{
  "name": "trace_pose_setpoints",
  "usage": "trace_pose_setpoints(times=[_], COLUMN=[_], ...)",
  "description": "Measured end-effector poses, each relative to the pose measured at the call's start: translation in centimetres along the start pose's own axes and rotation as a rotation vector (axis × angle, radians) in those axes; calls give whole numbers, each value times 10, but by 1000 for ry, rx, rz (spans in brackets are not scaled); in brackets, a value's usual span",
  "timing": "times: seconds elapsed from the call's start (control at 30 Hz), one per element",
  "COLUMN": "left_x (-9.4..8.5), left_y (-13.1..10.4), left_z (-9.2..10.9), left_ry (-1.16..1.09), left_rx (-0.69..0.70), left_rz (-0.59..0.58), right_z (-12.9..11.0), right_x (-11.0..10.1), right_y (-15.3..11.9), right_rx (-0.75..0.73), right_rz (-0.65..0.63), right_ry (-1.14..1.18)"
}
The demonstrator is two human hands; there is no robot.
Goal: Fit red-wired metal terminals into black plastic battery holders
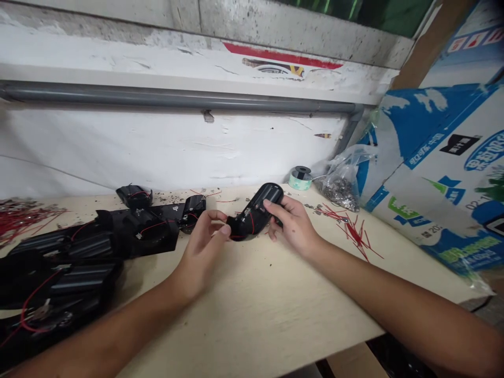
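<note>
Between my hands, just above the table, is a glossy black plastic housing [258, 212] with a rounded end and a thin red wire across its lower part. My right hand [289, 223] grips its right side, thumb on top and fingers beneath. At its lower left end, my left hand [210, 231] pinches the housing's edge between thumb and fingers, near the red wire. What the fingers underneath touch is hidden. Left of my left hand lies a similar black housing [193, 207] with a red wire.
More black housings [82, 273] with red wires cover the table's left side. Loose red wires [356, 233] lie at right, with a heap of them [19, 220] far left. Behind stand a tape roll [300, 178] and a clear bag of small metal parts [340, 191]. A cardboard carton [444, 173] borders the right.
</note>
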State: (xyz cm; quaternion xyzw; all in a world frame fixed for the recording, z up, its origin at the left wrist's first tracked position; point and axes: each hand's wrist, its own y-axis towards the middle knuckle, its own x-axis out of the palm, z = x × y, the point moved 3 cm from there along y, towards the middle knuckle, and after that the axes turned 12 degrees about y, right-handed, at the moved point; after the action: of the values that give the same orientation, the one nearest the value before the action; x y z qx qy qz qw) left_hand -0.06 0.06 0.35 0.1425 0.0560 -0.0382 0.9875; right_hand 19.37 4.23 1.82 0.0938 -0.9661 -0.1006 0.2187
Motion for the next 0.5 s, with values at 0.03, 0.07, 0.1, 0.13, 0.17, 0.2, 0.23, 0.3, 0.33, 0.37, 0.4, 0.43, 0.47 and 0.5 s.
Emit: trace_pose_setpoints(times=[0.03,0.07,0.1,0.13,0.17,0.2,0.23,0.3,0.33,0.37,0.4,0.43,0.47,0.5], left_x=[1,2,3,4,5,5,5,0,-4,-7,-10,-12,-14,-14], left_y=[-2,-4,-6,-6,-6,-5,-4,1,3,6,8,10,12,13], left_z=[1,2,3,3,4,5,7,8,8,7,5,2,-1,-4], left_ry=[108,204,283,346,394,424,437,402,357,307,261,231,223,236], left_rx=[52,80,90,88,86,89,100,112,103,78,42,-2,-46,-85], left_rz=[18,25,23,10,-8,-22,-21,37,83,130,172,200,211,199], right_z=[-2,-3,-3,-3,-3,-2,-1,0,0,0,-1,-1,-2,-3], right_x=[-2,-4,-5,-7,-8,-9,-9,-12,-13,-13,-14,-14,-13,-12], right_y=[2,3,4,5,6,6,7,8,8,9,9,10,11,11], right_rx=[-53,-81,-91,-90,-85,-78,-74,-71,-63,-49,-31,-9,17,48], right_rz=[38,65,83,90,93,92,88,85,86,82,67,45,19,-6], right_ry=[-40,-69,-86,-96,-103,-110,-117,-122,-112,-87,-44,15,84,151])
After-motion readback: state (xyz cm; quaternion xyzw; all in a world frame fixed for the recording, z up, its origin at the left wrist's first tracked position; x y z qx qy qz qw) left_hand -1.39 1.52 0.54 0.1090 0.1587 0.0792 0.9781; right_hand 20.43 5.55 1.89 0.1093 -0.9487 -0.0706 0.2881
